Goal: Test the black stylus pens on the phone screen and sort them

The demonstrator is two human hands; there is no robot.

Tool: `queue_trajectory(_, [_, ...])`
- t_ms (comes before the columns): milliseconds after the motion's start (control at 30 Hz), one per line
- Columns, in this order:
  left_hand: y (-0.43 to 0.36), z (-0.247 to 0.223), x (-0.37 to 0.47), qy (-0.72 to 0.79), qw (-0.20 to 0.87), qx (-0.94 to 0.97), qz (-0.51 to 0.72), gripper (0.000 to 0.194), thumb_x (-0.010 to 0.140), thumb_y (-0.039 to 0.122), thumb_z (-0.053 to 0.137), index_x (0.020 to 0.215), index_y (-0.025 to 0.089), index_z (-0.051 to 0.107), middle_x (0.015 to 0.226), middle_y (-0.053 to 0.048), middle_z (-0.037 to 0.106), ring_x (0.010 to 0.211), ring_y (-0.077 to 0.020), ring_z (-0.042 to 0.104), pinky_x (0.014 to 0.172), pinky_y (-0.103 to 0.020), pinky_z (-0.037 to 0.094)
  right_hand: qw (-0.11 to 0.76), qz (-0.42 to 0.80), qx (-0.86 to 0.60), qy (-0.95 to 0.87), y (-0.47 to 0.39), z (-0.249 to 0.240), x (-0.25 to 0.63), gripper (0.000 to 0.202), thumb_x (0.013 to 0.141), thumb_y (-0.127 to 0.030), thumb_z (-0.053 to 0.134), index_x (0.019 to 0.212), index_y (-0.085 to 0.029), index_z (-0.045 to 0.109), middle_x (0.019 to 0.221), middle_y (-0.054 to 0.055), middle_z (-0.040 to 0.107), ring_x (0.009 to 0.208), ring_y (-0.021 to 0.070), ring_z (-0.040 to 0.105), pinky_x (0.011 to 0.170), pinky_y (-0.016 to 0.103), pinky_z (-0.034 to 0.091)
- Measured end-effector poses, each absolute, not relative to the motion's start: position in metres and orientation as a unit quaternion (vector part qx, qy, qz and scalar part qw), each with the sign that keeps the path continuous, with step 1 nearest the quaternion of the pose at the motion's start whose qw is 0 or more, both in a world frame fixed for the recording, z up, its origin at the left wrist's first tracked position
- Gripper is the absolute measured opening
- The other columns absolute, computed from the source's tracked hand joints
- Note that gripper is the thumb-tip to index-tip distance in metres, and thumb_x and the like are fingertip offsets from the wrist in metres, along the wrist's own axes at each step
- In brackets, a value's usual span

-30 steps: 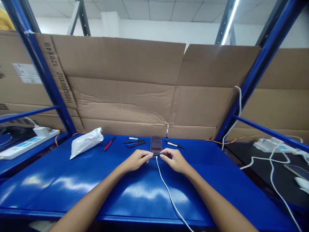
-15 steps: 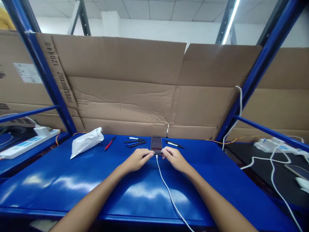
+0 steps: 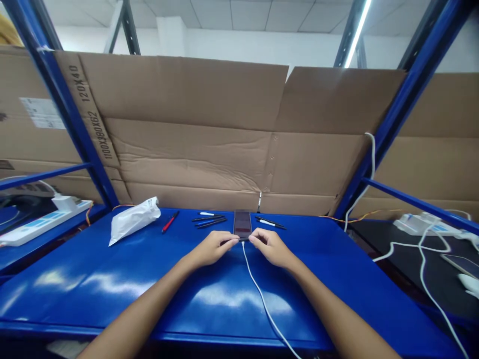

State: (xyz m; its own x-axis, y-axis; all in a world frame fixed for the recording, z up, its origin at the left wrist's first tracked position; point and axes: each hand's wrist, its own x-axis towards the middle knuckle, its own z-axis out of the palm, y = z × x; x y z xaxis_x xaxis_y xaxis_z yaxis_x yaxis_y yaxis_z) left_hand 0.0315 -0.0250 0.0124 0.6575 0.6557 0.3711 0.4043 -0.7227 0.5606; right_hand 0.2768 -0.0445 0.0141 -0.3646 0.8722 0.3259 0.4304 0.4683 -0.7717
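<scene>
Between my two hands is a thin dark pen [image 3: 244, 239], held level near the lower end of a phone [image 3: 242, 222]. My left hand [image 3: 217, 246] pinches the pen's left end with thumb and fingers. At its right end, my right hand [image 3: 270, 245] is closed on it in the same way. A white cable [image 3: 258, 287] runs from the phone's lower end down toward the front edge. Left of the phone lie several pens [image 3: 210, 223], and more pens [image 3: 270, 223] are on its right. Farther left is a red pen [image 3: 170, 222].
A white plastic package [image 3: 134, 219] lies at the back left of the blue table [image 3: 179, 299]. Cardboard [image 3: 194, 104] stands behind. Blue posts rise at both sides. Power strips [image 3: 45, 222] and cables are on the neighbouring surfaces left and right.
My right hand has shifted very slightly left along the dark pen, and less of the pen shows between my hands.
</scene>
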Motion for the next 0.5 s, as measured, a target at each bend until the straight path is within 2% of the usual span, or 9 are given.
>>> queue_trajectory(133, [-0.022, 0.008, 0.029, 0.271, 0.160, 0.897, 0.311, 0.036, 0.106, 0.034, 0.045, 0.122, 0.019, 0.073, 0.094, -0.008, 0.072, 0.087, -0.0199, 0.065, 0.081, -0.029, 0.049, 0.352, 0.340, -0.428, -0.760, -0.041, 0.007, 0.276, 0.057, 0.099, -0.065, 0.041, 0.064, -0.020, 0.047, 0.060, -0.003, 0.044, 0.059, 0.0135, 0.039, 0.059, 0.027, 0.030])
queue_trajectory(233, [-0.019, 0.006, 0.029, 0.267, 0.165, 0.878, 0.362, 0.031, 0.103, 0.036, 0.053, 0.115, 0.020, 0.076, 0.096, -0.008, 0.072, 0.089, -0.0203, 0.066, 0.083, -0.030, 0.051, 0.348, 0.402, -0.425, -0.732, -0.038, 0.001, 0.274, 0.063, 0.097, -0.072, 0.038, 0.062, -0.021, 0.045, 0.055, -0.004, 0.038, 0.053, 0.0121, 0.032, 0.054, 0.027, 0.026])
queue_trajectory(300, [-0.016, 0.005, 0.032, 0.300, 0.209, 0.827, 0.427, 0.024, 0.096, 0.038, 0.065, 0.104, 0.019, 0.077, 0.096, -0.008, 0.072, 0.088, -0.0202, 0.067, 0.081, -0.031, 0.053, 0.351, 0.424, -0.423, -0.720, -0.037, 0.001, 0.273, 0.064, 0.095, -0.075, 0.039, 0.064, -0.020, 0.050, 0.055, -0.004, 0.040, 0.052, 0.0118, 0.033, 0.054, 0.027, 0.026])
queue_trajectory(367, [-0.013, 0.005, 0.036, 0.340, 0.284, 0.744, 0.500, 0.028, 0.086, 0.040, 0.075, 0.102, 0.018, 0.073, 0.095, -0.007, 0.073, 0.084, -0.0201, 0.069, 0.075, -0.031, 0.056, 0.343, 0.438, -0.413, -0.720, -0.039, 0.002, 0.270, 0.065, 0.095, -0.075, 0.040, 0.067, -0.018, 0.055, 0.055, -0.004, 0.043, 0.052, 0.0119, 0.036, 0.054, 0.027, 0.027])
queue_trajectory(433, [-0.012, 0.005, 0.042, 0.358, 0.367, 0.662, 0.547, 0.042, 0.080, 0.041, 0.080, 0.112, 0.016, 0.067, 0.092, -0.006, 0.073, 0.077, -0.0190, 0.069, 0.069, -0.030, 0.057, 0.334, 0.450, -0.397, -0.727, -0.042, 0.003, 0.267, 0.066, 0.096, -0.075, 0.039, 0.069, -0.018, 0.058, 0.056, -0.003, 0.046, 0.053, 0.0123, 0.039, 0.056, 0.026, 0.029])
queue_trajectory(500, [-0.012, 0.004, 0.046, 0.353, 0.429, 0.611, 0.563, 0.058, 0.080, 0.044, 0.079, 0.127, 0.014, 0.060, 0.091, -0.006, 0.074, 0.072, -0.0179, 0.069, 0.068, -0.030, 0.059, 0.333, 0.462, -0.387, -0.725, -0.045, 0.002, 0.264, 0.065, 0.096, -0.075, 0.039, 0.071, -0.018, 0.059, 0.057, -0.003, 0.048, 0.053, 0.0124, 0.040, 0.056, 0.026, 0.030])
